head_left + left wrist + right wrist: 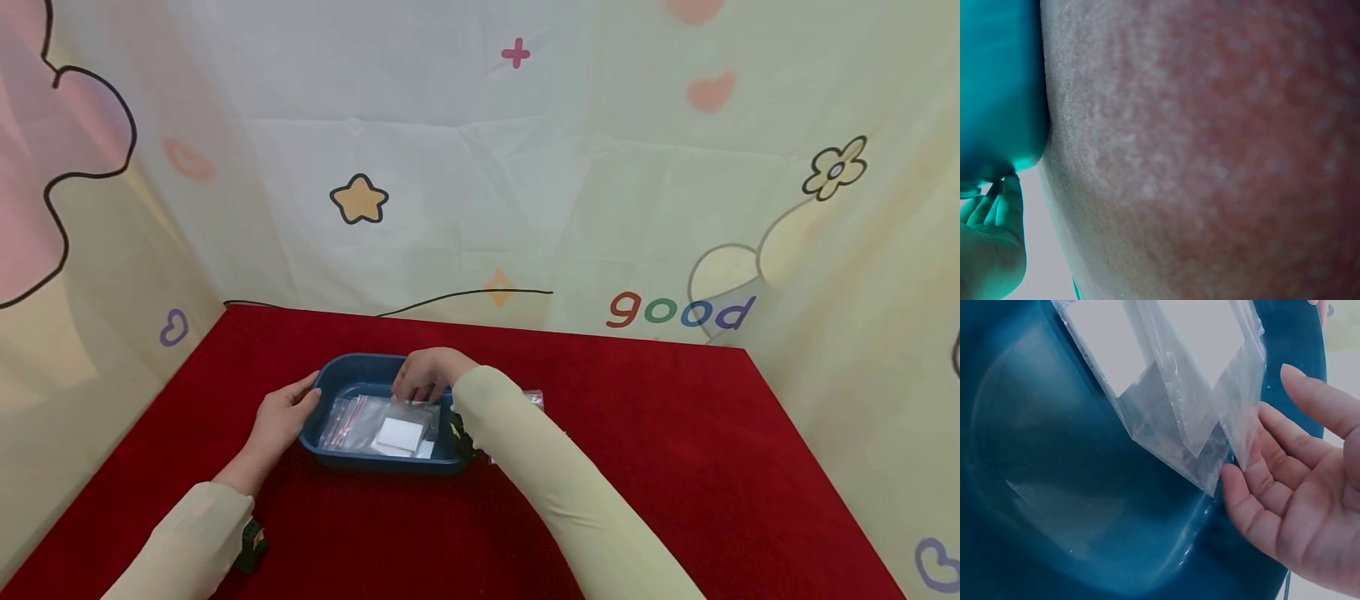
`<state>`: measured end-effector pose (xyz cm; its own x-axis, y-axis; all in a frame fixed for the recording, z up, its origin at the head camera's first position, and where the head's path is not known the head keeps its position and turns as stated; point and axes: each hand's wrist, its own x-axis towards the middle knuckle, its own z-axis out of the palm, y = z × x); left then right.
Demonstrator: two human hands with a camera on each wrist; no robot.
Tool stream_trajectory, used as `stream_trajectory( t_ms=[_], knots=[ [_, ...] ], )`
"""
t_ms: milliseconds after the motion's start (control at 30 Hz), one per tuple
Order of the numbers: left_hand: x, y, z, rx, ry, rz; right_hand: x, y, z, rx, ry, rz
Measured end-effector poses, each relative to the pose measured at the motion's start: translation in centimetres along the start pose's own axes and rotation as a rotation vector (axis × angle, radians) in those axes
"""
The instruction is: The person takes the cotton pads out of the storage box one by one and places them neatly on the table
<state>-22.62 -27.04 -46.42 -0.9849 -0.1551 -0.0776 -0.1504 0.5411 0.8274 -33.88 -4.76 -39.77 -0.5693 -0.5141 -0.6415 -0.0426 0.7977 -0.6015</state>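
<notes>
A blue plastic basin [382, 464] stands on the red cloth, with several clear zip bags [362, 423] lying in it. White flat pieces [400, 434] show inside some bags. At the basin's left end, my left hand [279, 422] grips the rim, thumb on top; in the left wrist view its fingers [1009, 203] touch the outer wall. My right hand [433, 371] reaches into the basin from the right. In the right wrist view, its loosely bent fingers touch the corners of the bags [1175, 425], while the thumb stands apart from them.
Partly hidden behind my right forearm, another clear bag [535, 398] lies on the red cloth [675, 450] right of the basin. A printed pale curtain [450, 208] hangs behind the table and along both sides.
</notes>
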Motion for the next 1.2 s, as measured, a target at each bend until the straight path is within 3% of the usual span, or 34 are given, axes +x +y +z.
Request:
stream_trajectory(
  t_ms=[367, 767, 1200],
  knots=[
    [0.19, 0.22, 0.07, -0.008, -0.006, -0.006, 0.14, -0.48, 0.16, -0.066, -0.005, 0.021],
    [0.12, 0.19, 0.01, -0.001, 0.003, -0.008, 0.39, -0.82, 0.22, -0.09, -0.005, -0.014],
    [0.16, -0.13, 0.01, -0.001, 0.004, 0.002, 0.34, -0.74, 0.26, 0.034, -0.038, -0.04]
  ],
)
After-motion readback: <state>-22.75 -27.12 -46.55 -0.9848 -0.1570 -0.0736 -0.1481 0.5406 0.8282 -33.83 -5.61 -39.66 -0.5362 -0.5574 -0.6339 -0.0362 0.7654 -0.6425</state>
